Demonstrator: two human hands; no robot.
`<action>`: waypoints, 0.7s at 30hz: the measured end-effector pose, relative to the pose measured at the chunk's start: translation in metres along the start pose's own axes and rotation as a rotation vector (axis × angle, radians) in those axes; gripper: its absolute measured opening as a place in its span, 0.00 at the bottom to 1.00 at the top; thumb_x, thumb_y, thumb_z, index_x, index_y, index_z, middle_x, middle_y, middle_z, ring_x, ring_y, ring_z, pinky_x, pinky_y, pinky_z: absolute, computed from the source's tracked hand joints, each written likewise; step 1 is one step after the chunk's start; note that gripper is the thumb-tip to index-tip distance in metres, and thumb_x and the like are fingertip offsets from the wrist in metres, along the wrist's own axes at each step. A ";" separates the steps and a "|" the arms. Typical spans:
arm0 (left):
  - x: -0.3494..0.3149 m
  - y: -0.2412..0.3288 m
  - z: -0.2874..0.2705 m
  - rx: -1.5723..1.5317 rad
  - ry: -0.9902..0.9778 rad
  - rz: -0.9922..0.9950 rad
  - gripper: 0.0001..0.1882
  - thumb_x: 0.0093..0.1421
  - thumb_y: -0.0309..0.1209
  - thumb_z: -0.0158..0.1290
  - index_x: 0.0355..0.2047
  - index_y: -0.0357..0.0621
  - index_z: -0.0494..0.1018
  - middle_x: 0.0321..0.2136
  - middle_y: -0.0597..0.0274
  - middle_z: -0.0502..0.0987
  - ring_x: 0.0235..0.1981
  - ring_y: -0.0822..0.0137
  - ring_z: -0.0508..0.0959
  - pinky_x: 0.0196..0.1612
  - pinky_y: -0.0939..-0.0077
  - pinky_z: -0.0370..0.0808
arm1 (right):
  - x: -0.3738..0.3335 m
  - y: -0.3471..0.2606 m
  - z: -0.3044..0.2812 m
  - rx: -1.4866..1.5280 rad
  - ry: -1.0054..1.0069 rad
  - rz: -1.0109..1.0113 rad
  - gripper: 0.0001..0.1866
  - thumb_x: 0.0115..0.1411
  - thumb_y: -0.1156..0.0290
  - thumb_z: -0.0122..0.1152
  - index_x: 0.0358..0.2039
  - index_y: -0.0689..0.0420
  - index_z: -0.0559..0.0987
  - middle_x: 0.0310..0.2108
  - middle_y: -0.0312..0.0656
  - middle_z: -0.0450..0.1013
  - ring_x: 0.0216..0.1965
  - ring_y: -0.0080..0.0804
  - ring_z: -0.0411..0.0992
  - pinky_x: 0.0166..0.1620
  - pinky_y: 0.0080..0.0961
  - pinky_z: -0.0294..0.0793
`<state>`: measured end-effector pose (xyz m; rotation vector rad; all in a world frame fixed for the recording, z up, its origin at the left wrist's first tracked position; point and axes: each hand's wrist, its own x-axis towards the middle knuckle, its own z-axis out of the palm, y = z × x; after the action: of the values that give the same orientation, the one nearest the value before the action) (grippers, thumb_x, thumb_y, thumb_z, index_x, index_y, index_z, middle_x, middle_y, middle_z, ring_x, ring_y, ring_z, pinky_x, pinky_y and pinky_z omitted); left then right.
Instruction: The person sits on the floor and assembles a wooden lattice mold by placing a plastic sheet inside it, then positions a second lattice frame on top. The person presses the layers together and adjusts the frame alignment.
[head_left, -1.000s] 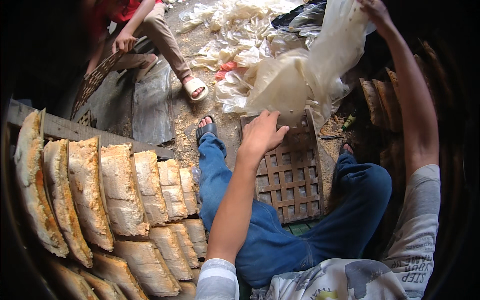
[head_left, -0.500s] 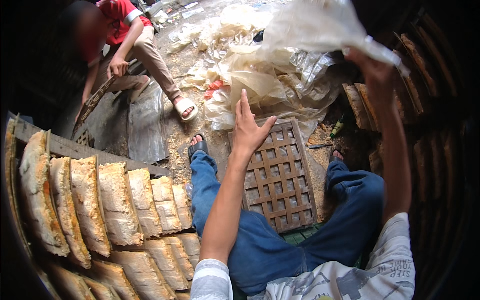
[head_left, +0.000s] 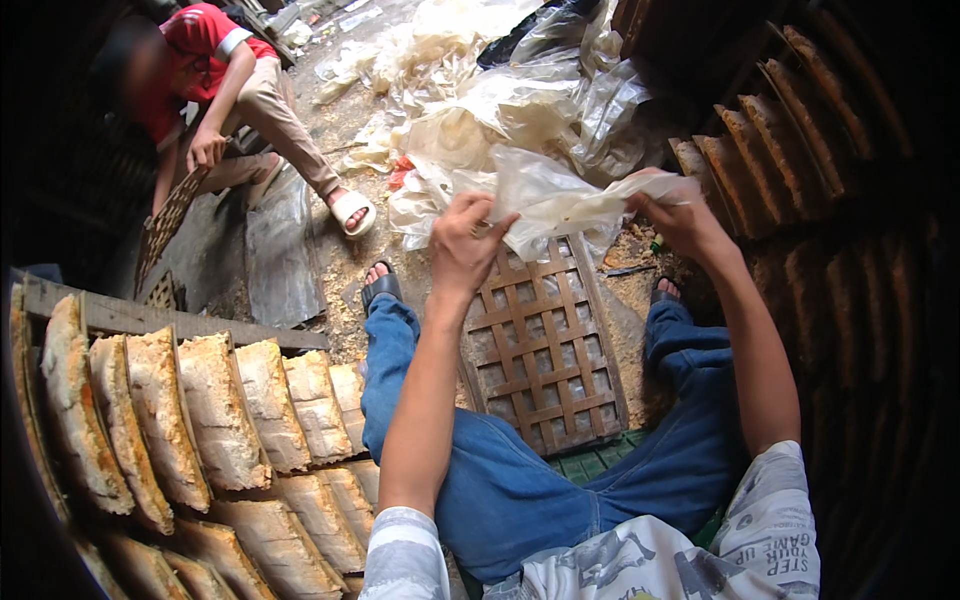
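A translucent plastic sheet (head_left: pixel 560 200) is stretched between my two hands, above the far end of a wooden lattice tray (head_left: pixel 545 350). My left hand (head_left: pixel 468 240) pinches the sheet's left side. My right hand (head_left: pixel 680 215) grips its bunched right end. The lattice tray lies between my legs, its crossed slats facing up, with clear plastic showing through the gaps. Its near end meets a green slatted surface (head_left: pixel 590 462).
Crumpled plastic sheets (head_left: pixel 440 60) are heaped beyond the tray. Racks of trays with crusty pale slabs (head_left: pixel 220 410) stand at left, and similar trays (head_left: pixel 770 150) at right. A co-worker in red (head_left: pixel 215 60) holds a woven lattice tray (head_left: pixel 170 220) at far left.
My right hand has come down and inward with the plastic sheet. My left hand, open before, has closed on the sheet, which is now spread between both hands.
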<state>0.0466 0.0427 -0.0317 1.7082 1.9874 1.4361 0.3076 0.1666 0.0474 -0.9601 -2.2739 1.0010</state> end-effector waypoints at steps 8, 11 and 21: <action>0.013 -0.042 -0.045 0.068 0.422 -0.465 0.20 0.58 0.50 0.60 0.26 0.44 0.77 0.19 0.65 0.75 0.20 0.73 0.73 0.25 0.74 0.68 | -0.004 0.073 -0.070 0.083 0.421 0.254 0.17 0.66 0.58 0.55 0.35 0.60 0.80 0.28 0.34 0.75 0.28 0.20 0.72 0.33 0.22 0.71; 0.013 -0.051 -0.066 -0.354 0.698 -0.569 0.16 0.62 0.44 0.58 0.30 0.43 0.77 0.24 0.67 0.78 0.23 0.76 0.73 0.26 0.75 0.69 | -0.006 0.059 -0.089 0.319 0.668 0.524 0.19 0.67 0.52 0.54 0.40 0.56 0.80 0.33 0.33 0.77 0.31 0.18 0.72 0.35 0.17 0.71; 0.011 -0.036 -0.103 -0.776 0.879 -0.640 0.18 0.61 0.39 0.53 0.49 0.46 0.69 0.44 0.63 0.71 0.38 0.69 0.72 0.38 0.71 0.70 | -0.020 0.088 -0.117 0.655 0.926 0.446 0.20 0.68 0.58 0.51 0.53 0.57 0.73 0.43 0.39 0.75 0.36 0.27 0.74 0.36 0.23 0.79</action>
<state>-0.0485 -0.0005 0.0020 0.0811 1.5880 2.3854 0.4323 0.2459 0.0491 -1.2752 -0.9129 1.0532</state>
